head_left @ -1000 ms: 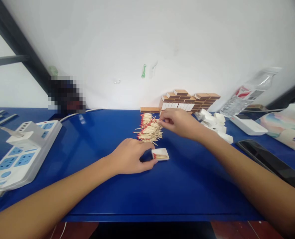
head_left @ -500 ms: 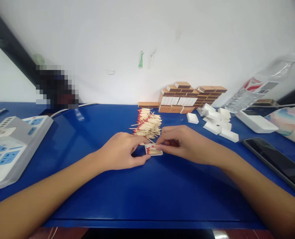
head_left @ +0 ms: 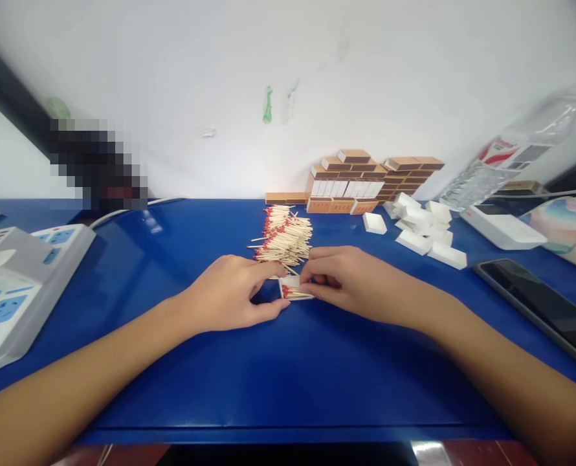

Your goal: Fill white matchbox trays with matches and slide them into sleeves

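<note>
A small white matchbox tray [head_left: 292, 281] lies on the blue table in front of me, with red-headed matches [head_left: 292, 292] along its near side. My left hand [head_left: 230, 291] grips the tray's left end, thumb at the near corner and fingers at the far side. Over the right end, my right hand [head_left: 346, 281] has its fingertips pinched at the plain ends of matches; the fingers partly hide them. Just beyond the tray is a loose heap of matches [head_left: 285, 239], most heads pointing left.
Matchboxes [head_left: 346, 188] are stacked against the wall. White trays [head_left: 419, 223] are piled to their right, near a tilted plastic bottle [head_left: 506, 158], a white device [head_left: 501, 226] and a phone [head_left: 540, 304]. On the left stands a power strip [head_left: 40, 285] with a white cable.
The red match heads in the tray's upper part, near my right fingertips, no longer show there; bare white tray bottom does. My left hand keeps its grip. The view has shifted slightly.
</note>
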`<state>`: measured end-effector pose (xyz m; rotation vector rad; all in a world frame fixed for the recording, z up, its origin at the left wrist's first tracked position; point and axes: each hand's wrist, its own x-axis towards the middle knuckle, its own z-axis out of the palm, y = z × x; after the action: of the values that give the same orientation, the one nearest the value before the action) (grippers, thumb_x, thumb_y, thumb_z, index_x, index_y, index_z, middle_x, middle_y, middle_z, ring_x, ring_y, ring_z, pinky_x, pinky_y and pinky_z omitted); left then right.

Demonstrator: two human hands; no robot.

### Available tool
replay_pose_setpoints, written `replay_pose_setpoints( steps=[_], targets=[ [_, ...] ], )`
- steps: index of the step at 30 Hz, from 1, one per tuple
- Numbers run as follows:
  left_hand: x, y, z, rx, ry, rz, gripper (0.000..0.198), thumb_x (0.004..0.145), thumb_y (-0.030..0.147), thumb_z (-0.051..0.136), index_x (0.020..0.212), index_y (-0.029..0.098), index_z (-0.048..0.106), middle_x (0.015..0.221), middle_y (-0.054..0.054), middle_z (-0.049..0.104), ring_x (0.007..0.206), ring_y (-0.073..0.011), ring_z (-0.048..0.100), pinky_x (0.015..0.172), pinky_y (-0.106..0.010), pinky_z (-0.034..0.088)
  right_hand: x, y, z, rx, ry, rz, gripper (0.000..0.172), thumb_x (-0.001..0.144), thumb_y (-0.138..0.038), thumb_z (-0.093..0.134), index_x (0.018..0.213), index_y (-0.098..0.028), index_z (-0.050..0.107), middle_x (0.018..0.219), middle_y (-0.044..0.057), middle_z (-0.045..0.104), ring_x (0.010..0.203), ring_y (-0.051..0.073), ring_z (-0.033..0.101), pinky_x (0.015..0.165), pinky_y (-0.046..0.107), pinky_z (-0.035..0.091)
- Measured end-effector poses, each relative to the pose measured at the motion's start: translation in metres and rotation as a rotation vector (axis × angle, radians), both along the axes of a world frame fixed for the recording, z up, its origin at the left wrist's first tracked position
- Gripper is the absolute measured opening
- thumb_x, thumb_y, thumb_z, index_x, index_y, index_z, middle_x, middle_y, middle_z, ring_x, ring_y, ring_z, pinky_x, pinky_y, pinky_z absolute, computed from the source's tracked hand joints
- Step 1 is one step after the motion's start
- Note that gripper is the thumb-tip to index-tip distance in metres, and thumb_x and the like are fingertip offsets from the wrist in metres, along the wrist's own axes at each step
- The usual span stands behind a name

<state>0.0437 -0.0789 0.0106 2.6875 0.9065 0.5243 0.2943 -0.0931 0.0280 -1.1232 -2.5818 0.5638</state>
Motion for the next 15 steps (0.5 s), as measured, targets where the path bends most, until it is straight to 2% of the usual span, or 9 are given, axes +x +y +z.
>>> replay_pose_setpoints(
  steps=[8,15],
  targets=[
    [-0.0005,0.0012,-0.0015,0.007,-0.01,-0.009,0.029,0.089,0.04,0.069,0.109,0.019,0.072,0.057,0.007,0.056,0.05,-0.009,0.052,0.052,-0.022,0.035,-0.0022,-0.0033,0.0033,-0.041,0.014,-0.015,0.023,0.101,-0.036,0.059,0.089,-0.021,0.071,0.086,0.003,0.068,0.075,0.016,0.057,0.067,0.03,0.038],
    [-0.0006,0.002,-0.0019,-0.007,0.01,-0.003,0.03,0.09,0.041,0.068,0.108,0.017,0.072,0.058,0.007,0.057,0.051,-0.0093,0.053,0.052,-0.022,0.036,-0.0033,-0.0033,0.0033,-0.082,0.034,-0.024,0.018,0.098,-0.034,0.063,0.086,-0.021,0.067,0.081,0.001,0.065,0.071,0.015,0.054,0.066,0.029,0.036]
  ],
)
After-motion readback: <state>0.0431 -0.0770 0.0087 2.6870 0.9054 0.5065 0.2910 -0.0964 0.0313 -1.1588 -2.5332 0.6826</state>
